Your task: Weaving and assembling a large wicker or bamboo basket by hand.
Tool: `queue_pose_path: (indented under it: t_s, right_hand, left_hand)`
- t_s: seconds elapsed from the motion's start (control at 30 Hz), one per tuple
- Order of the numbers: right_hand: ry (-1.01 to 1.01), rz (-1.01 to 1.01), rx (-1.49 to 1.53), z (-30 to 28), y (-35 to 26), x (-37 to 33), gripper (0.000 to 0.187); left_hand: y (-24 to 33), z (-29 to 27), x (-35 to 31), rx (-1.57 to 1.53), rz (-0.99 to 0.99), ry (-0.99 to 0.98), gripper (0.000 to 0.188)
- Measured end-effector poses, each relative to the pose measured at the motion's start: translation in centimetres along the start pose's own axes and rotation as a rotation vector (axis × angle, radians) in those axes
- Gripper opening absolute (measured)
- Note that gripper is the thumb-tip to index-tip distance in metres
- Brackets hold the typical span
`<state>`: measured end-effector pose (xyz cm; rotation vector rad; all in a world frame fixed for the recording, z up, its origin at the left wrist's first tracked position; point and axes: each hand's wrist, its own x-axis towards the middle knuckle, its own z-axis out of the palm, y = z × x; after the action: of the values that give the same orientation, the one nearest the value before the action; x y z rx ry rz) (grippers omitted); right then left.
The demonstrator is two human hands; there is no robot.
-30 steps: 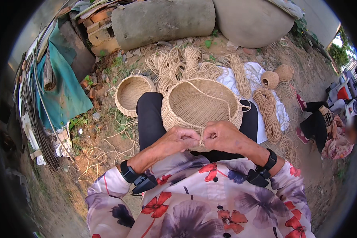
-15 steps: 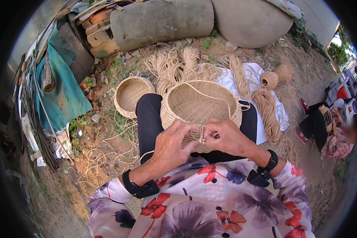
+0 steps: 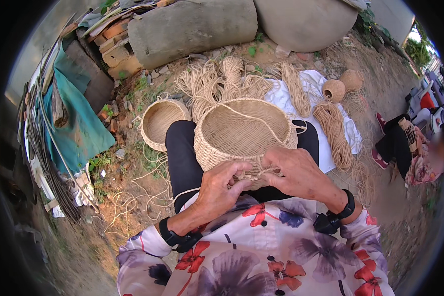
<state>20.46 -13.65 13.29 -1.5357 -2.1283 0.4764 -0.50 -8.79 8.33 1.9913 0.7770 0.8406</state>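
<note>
Compared with the frame 0.5 s earlier, right hand (image 3: 298, 172) has shifted rightward along the front of the large woven basket (image 3: 207, 150), and left hand (image 3: 217, 187) sits slightly lower; the cord strands (image 3: 256, 173), upright before, now run crosswise between the 2 hands. Left hand: thumb and fingers clamped on the strands; right hand: thumb and index finger clamped on the same strands, just beside the left; the 2 hands do not touch. Large woven basket: seated on the lap between the 2 knees, opening upward, a loose cord length (image 3: 249, 117) lying across its mouth. Small woven basket (image 3: 153, 139): on the ground beside the left knee; cord hanks (image 3: 207, 84): on the ground beyond the large basket; white cloth (image 3: 349, 129): right of the right knee, with a cord bundle (image 3: 333, 135) lying partly on it.
</note>
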Motion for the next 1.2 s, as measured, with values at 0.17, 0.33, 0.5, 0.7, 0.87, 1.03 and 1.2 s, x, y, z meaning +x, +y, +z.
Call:
queue_pose_path:
  t_s: [0.17,0.33,0.5,0.7,0.87,1.03,1.2]
  right_hand:
    - [-0.009,-0.1,0.03,0.2,1.0,-0.1,0.014]
    - [0.071,-0.122,0.121,2.8,1.5,1.5,0.011]
    - [0.125,-0.052,0.271,2.4,0.7,1.3,0.012]
    - [0.087,-0.047,0.339,1.2,-0.7,-2.0,0.01]
    - [0.198,0.08,0.278,2.4,0.7,-3.2,0.01]
    - [0.117,-0.014,0.361,3.6,1.4,-3.1,0.019]
    - [0.052,-0.095,0.294,3.4,1.3,-2.7,0.016]
  left_hand:
    - [-0.8,0.2,-0.1,0.058,0.076,-0.049,0.022]
    - [-1.2,0.4,-0.2,0.021,0.082,-0.044,0.019]
    - [-0.5,0.5,-0.1,-0.072,0.044,-0.007,0.018]
    - [-0.4,1.4,0.1,0.134,0.1,0.079,0.023]
    - [-0.4,1.8,0.4,0.236,0.145,0.148,0.022]
    - [-0.4,1.6,0.3,0.245,0.137,0.134,0.024]
    - [0.0,1.9,0.6,0.285,0.181,0.178,0.028]
